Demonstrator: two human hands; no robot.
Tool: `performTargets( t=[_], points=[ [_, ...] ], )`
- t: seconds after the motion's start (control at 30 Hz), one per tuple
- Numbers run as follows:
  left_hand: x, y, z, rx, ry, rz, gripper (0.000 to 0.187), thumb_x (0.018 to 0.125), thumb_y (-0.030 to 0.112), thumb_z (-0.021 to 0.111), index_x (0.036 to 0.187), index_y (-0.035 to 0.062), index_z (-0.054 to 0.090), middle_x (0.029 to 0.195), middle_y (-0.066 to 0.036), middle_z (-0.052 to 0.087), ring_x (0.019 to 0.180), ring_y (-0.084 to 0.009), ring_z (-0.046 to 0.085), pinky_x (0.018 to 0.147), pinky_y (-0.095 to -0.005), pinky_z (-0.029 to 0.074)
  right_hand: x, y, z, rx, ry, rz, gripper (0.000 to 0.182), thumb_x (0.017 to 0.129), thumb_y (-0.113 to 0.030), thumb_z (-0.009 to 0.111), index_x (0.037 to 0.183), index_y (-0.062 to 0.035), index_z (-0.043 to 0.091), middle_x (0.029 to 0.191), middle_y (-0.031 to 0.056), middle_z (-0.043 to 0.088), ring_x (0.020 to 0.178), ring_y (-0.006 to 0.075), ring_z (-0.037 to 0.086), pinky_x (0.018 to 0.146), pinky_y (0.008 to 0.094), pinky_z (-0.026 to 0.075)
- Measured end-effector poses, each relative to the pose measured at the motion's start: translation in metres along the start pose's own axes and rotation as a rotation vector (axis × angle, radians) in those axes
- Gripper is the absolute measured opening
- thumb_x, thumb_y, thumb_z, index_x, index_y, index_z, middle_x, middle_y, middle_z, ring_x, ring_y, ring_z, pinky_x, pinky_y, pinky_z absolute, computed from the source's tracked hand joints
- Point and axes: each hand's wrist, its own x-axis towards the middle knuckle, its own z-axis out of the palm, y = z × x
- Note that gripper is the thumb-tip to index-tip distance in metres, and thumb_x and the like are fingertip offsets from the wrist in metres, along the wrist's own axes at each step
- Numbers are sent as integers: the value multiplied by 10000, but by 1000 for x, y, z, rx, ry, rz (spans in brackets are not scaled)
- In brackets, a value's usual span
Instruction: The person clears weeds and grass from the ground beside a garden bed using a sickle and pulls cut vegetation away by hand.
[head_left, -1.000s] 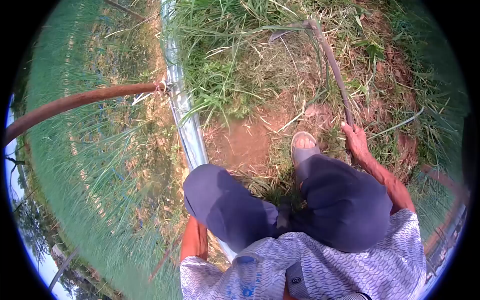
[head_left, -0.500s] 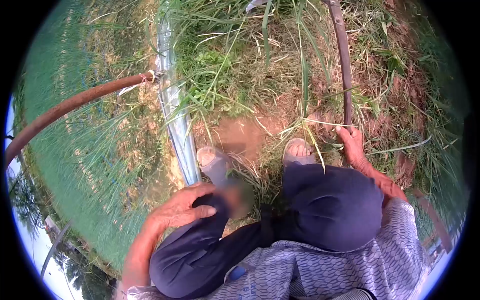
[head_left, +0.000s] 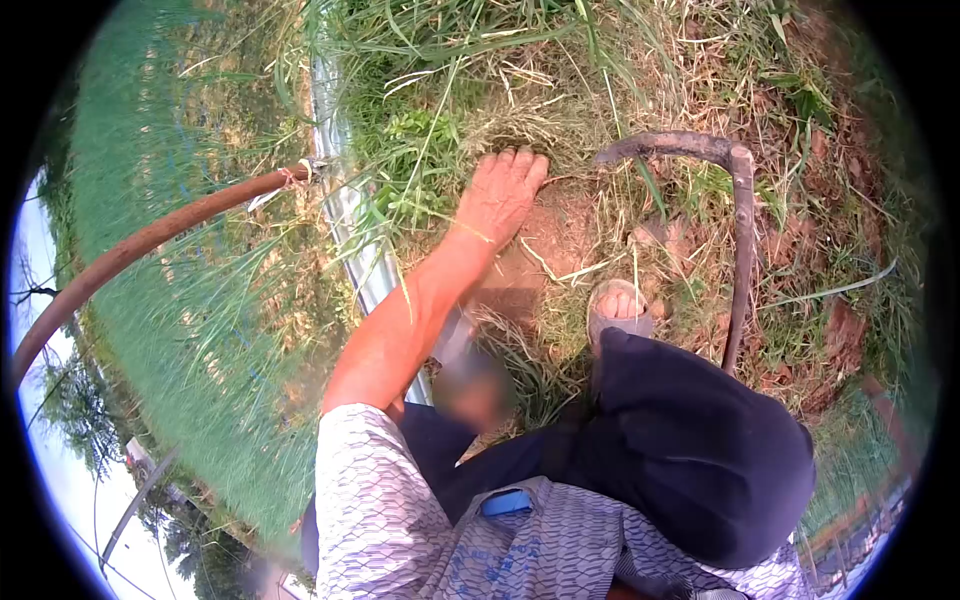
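Observation:
My left hand (head_left: 503, 192) reaches forward and down onto a tuft of dry and green grass (head_left: 510, 130). Its fingers curl over the tuft, with the fingertips buried in the blades. A sickle (head_left: 741, 230) with a dark, rusty curved blade stands to the right. Its handle runs down behind my right knee (head_left: 700, 440), and the blade hooks left just above the ground, a short way right of the left hand. My right hand is hidden behind that knee. My sandalled right foot (head_left: 618, 306) rests on the soil between hand and sickle.
A shiny metal strip (head_left: 352, 215) runs along the left edge of the grassy bank. A rusty curved pipe (head_left: 150, 238) is tied to it. Left of the strip lies a green field lower down. Bare red soil (head_left: 545, 245) shows under the hand.
My left hand has left my knee and stretched forward onto the grass tuft. The sickle has swung so that its blade now hooks over the ground near the hand; my right hand has dropped behind the knee.

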Motion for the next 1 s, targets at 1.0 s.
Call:
performTargets(
  t=[1.0],
  points=[
    [-42, -6, -8, -119, -153, -442, 87, 811, 111, 529, 778, 31, 518, 612, -174, 611, 532, -362, 618, 472, -466, 479, 40, -52, 86, -412, -37, -239, 447, 906, -421, 569, 1038, 7, 562, 758, 201, 617, 708, 310, 622, 662, 394, 478]
  ],
)
